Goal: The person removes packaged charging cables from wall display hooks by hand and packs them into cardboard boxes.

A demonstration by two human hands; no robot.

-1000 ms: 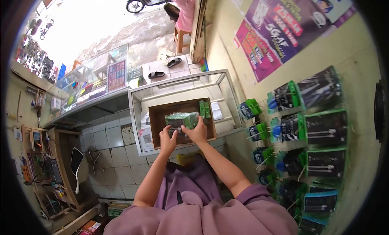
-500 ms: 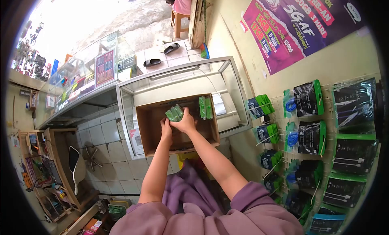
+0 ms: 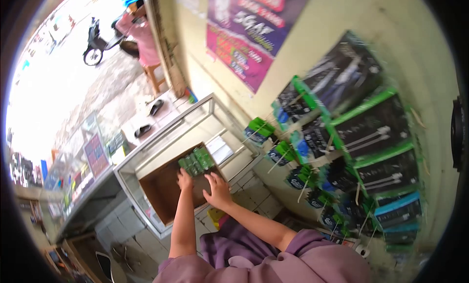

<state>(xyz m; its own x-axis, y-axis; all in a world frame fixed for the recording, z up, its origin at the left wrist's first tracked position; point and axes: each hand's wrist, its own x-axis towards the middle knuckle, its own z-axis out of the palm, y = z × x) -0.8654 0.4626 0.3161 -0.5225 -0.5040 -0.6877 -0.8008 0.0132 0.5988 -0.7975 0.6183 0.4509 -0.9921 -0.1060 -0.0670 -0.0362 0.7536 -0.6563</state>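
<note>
Inside an open cardboard box (image 3: 159, 192), small green plastic-wrapped packs (image 3: 196, 162) stand side by side in a row against the far right wall. My left hand (image 3: 185, 179) is just below the left end of the row, its fingers loosely apart; whether a fingertip touches a pack is hard to make out. Over the right part of the box hovers my right hand (image 3: 218, 190), fingers spread, holding nothing. The box rests on a glass display case (image 3: 128, 178).
Packaged cables and accessories (image 3: 376, 136) hang on wall hooks at the right. A poster (image 3: 244, 36) is above them. Another glass case (image 3: 80, 180) stands at left. Outside the doorway are dark sandals (image 3: 142, 131), a seated person (image 3: 141, 41) and a scooter (image 3: 100, 41).
My hands have let go of the green packs, which now sit with the others at the box's far right. My right hand has drawn back and spread. The view has turned to the right.
</note>
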